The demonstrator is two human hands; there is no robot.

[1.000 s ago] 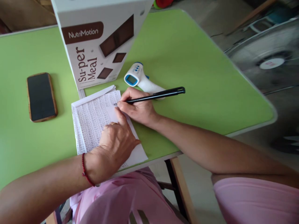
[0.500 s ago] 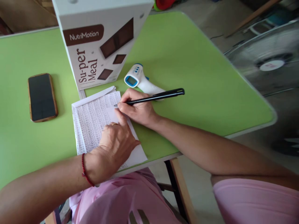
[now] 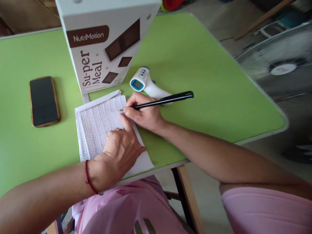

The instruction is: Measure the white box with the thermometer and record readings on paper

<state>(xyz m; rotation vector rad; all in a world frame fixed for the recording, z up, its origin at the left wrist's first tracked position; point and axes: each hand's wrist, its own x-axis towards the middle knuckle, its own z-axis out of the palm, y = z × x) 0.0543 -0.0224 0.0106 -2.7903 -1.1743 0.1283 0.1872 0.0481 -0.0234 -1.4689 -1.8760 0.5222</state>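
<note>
My right hand (image 3: 146, 112) pinches a black pen (image 3: 165, 99), its tip against the upper right of a notebook page (image 3: 97, 126) full of dense handwriting. Resting on the same page is my left hand (image 3: 120, 146), index finger and thumb stretched out and the other fingers curled under. The index fingertip lies just below the pen tip. A ring and a red cord bracelet are on this hand and wrist. Just beyond my right hand lies a white and blue infrared thermometer (image 3: 145, 83), its handle partly hidden by the hand and pen.
A tall white NutriMotion box (image 3: 102, 48) stands directly behind the notebook. To the left, a phone (image 3: 45, 101) in a brown-edged case lies on the green table (image 3: 195, 65). Past the table's right edge stands a fan (image 3: 282, 68).
The pen has shifted very slightly to the right with my right hand. My left hand keeps its place on the page.
</note>
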